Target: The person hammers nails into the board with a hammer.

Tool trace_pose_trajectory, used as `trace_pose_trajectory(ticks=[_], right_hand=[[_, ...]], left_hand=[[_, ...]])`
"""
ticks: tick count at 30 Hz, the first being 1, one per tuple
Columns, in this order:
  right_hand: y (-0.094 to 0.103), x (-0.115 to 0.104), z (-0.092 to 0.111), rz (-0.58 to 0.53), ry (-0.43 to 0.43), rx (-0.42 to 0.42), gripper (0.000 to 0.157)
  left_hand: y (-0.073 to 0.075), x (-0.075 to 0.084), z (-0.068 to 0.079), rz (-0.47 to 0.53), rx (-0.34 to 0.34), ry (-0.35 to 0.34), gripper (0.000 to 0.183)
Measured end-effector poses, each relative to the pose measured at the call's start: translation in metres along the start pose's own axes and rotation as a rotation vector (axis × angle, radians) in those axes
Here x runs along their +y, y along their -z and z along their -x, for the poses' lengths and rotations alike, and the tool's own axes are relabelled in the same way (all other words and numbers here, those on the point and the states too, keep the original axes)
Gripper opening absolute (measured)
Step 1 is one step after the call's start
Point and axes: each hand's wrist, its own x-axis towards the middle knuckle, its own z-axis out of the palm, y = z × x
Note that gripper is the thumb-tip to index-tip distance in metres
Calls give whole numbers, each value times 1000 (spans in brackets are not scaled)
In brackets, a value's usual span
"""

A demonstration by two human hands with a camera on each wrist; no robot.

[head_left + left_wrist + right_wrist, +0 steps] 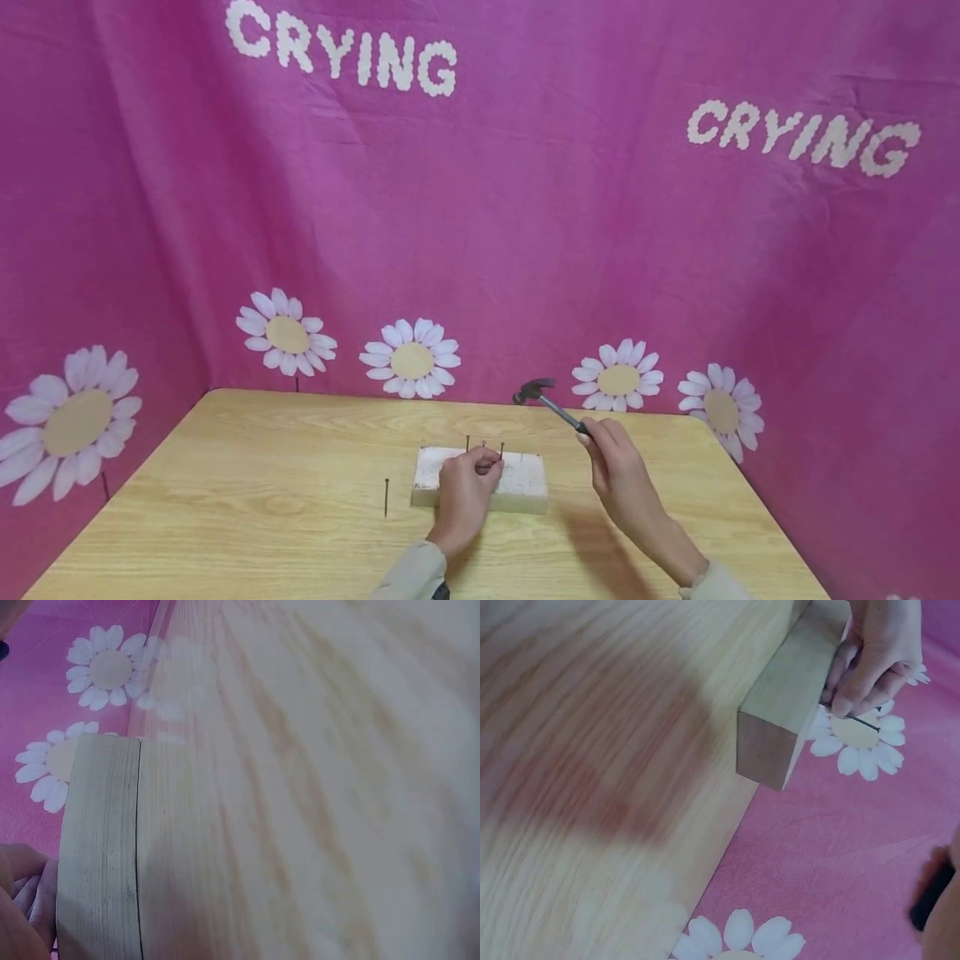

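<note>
A pale wooden block (525, 477) lies flat on the table, with several nails standing upright from its top. My left hand (467, 492) is over the block and pinches a nail (502, 450) between thumb and fingers, its head sticking up above them. The right wrist view shows the same nail (864, 722) in that hand (881, 660). To the right, my right hand (622, 479) grips a claw hammer (551, 402) by its dark handle end. The hammer's head is raised in the air, up and to the right of the block, apart from the nails.
Left of the block, another nail (386, 497) is by itself on the wood-grain table (262, 500). A pink curtain (510, 250) with daisies and white lettering hangs behind the table's far edge and along both sides.
</note>
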Motion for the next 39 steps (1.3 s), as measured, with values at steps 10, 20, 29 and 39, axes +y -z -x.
trace_pose_trajectory(ticks=[10,20,29,39], right_hand=[[2,-1,0,79,58,-43,10],[-2,6,9,149,106,-78,6],[-4,-4,3,76,35,-63,24],[-2,-7,-2,-5,19,-60,21]], left_hand=[[1,2,2,-25,20,-11,5],[0,0,2,-16,25,-16,4],[-1,1,3,-16,25,-12,5],[-1,1,4,-28,32,-26,5]])
